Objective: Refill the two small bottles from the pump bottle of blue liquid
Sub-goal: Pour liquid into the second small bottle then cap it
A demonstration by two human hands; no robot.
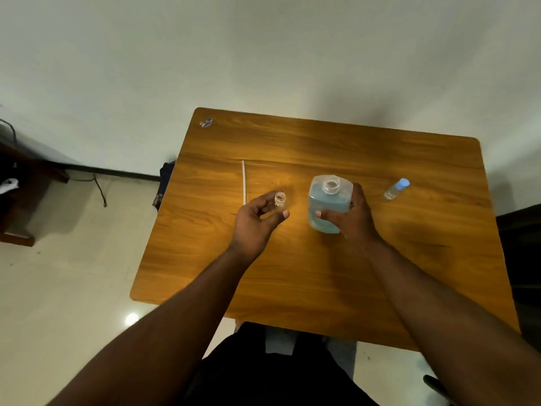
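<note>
The big clear bottle of blue liquid (328, 206) stands mid-table with its pump removed and its neck open. My right hand (352, 218) wraps around its right side. A small clear bottle (279, 198), uncapped and looking empty, is pinched between the fingers of my left hand (257, 224), just left of the big bottle. The second small bottle (395, 189), with a blue cap on, stands to the right, apart from both hands. A thin white tube (243, 183) lies on the table to the left; its pump head is hidden or out of view.
The wooden table (307, 276) has rounded corners and a small sticker (206, 123) at its far left corner. A white wall runs behind it. Tiled floor lies left, with cables (99, 189) and dark furniture (17, 206). My dark-clothed lap is below the near edge.
</note>
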